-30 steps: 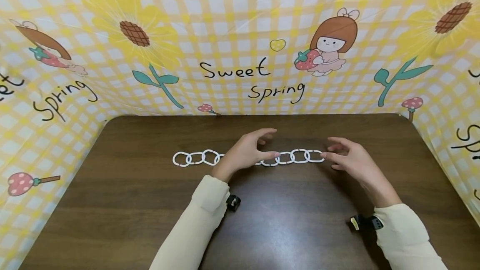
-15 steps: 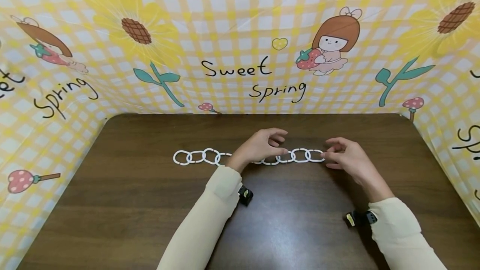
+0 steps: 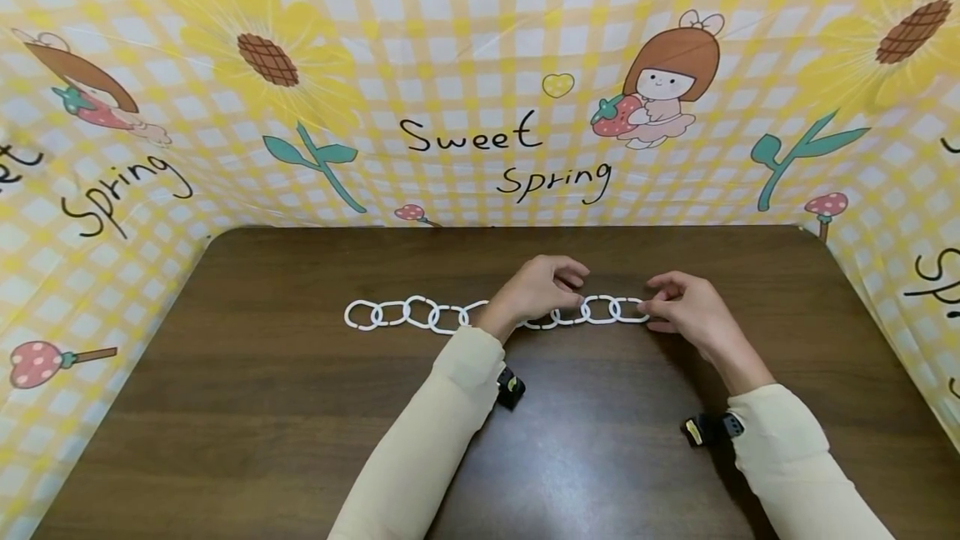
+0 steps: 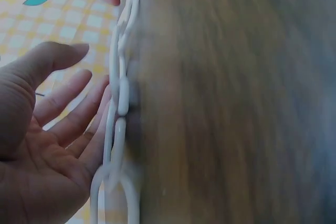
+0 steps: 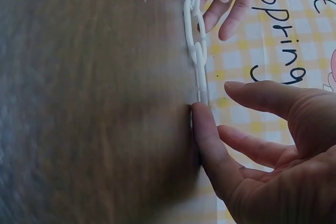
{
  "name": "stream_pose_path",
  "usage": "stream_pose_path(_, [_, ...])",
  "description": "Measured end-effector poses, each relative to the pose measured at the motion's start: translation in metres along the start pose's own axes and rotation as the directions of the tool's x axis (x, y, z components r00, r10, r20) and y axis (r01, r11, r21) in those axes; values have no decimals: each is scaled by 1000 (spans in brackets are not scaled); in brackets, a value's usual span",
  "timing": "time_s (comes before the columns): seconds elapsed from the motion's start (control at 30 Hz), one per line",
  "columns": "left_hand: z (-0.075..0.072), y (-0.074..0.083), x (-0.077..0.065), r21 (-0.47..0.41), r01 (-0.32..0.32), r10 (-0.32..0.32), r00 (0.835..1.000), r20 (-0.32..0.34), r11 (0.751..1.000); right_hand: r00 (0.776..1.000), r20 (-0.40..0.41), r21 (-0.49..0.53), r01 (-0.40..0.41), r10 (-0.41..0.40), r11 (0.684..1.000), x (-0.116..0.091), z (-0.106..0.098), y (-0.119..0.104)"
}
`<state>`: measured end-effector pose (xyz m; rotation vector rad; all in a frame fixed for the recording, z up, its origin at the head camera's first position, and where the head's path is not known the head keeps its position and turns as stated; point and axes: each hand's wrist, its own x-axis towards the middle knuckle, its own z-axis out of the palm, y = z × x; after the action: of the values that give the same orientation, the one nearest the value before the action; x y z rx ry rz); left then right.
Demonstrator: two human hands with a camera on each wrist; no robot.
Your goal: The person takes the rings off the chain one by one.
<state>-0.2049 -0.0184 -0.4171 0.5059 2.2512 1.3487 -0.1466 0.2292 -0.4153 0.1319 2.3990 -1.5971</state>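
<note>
A chain of several white plastic links (image 3: pixel 418 313) lies stretched from left to right across the brown table. Over its right half is my left hand (image 3: pixel 534 288), hiding some links; the left wrist view shows that hand (image 4: pixel 52 129) with thumb and fingers well apart beside the links (image 4: pixel 114 98). My right hand (image 3: pixel 690 311) is at the right end of the chain, its fingers spread loosely around the last link (image 3: pixel 632 311). In the right wrist view a fingertip (image 5: pixel 202 116) is right at that end of the chain (image 5: pixel 199 77), and nothing is pinched.
The wooden table (image 3: pixel 225 423) ends at the back against a yellow checked cloth (image 3: pixel 450 40) printed with flowers and lettering, which also stands at both sides. Black wrist cameras (image 3: pixel 512 388) are strapped below both hands.
My left hand has slid rightward along the chain, uncovering links on its left. My right hand has shifted slightly left and away from me. The chain stays about where it was.
</note>
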Motion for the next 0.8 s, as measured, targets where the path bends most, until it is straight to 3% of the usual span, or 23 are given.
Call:
stream_pose_path(0.23, [9, 4, 4, 33, 54, -52, 997, -52, 998, 1000, -23, -25, 10, -11, 1000, 4, 4, 1])
stream_pose_path(0.6, [20, 9, 7, 144, 82, -60, 987, -151, 986, 996, -74, -107, 37, -45, 994, 6, 9, -1])
stream_pose_path(0.8, [23, 12, 6, 174, 99, -70, 983, -167, 980, 994, -94, -152, 41, -55, 987, 9, 9, 0])
